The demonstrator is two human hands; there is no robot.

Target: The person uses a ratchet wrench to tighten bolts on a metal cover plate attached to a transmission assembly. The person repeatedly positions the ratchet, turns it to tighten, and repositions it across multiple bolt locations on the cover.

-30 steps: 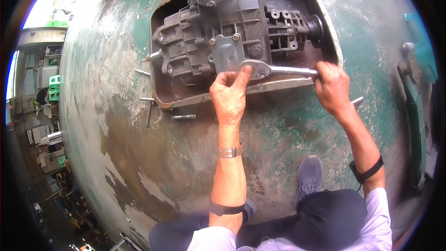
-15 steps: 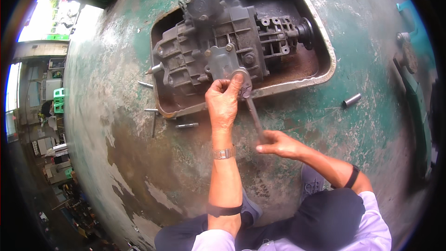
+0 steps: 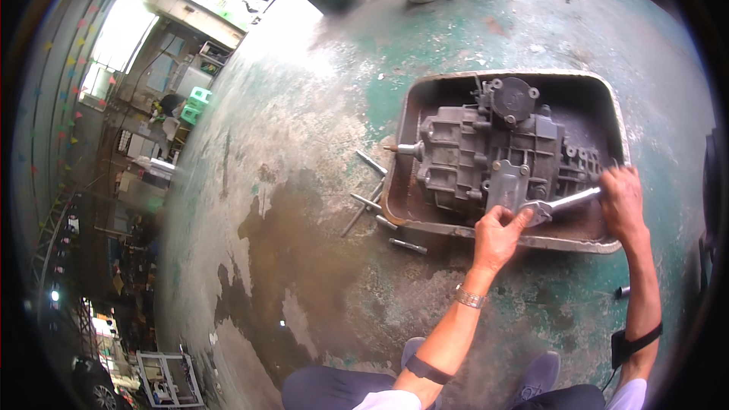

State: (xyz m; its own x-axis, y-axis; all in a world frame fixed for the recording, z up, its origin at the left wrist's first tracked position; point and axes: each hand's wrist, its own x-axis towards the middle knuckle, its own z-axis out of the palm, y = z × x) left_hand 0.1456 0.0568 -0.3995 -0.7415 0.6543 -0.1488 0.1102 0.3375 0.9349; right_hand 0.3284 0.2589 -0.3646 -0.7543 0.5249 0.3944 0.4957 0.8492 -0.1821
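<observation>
— Down on the floor [image 3: 304,273], straight ahead of you, where exactly is the wrench sitting?

— Your wrench [image 3: 558,205] lies across the near edge of the gearbox [image 3: 486,156], which rests in the shallow metal tray [image 3: 615,118]. The head of the wrench is on the small square cover at the gearbox's near side; the handle runs off to your right and slightly away from you.

— Which of my hands is on which end?

— Your left hand [image 3: 497,235] is at the head end, thumb and fingers pressed around it, steadying it on the cover. Your right hand [image 3: 623,201] is closed around the far tip of the handle. So both hands are clamped on the one tool, set apart along its length.

— And the long axis?

— Nearly left to right in your view, tilted up a little toward the right hand. The left hand is the nearer one to the fastening; the right has the leverage. I judge any swing would come from the right arm, pivoting about the left.

— Anything close by?

— Loose bolts [image 3: 372,197] lie on the floor just left of the tray, well clear of both hands.
</observation>
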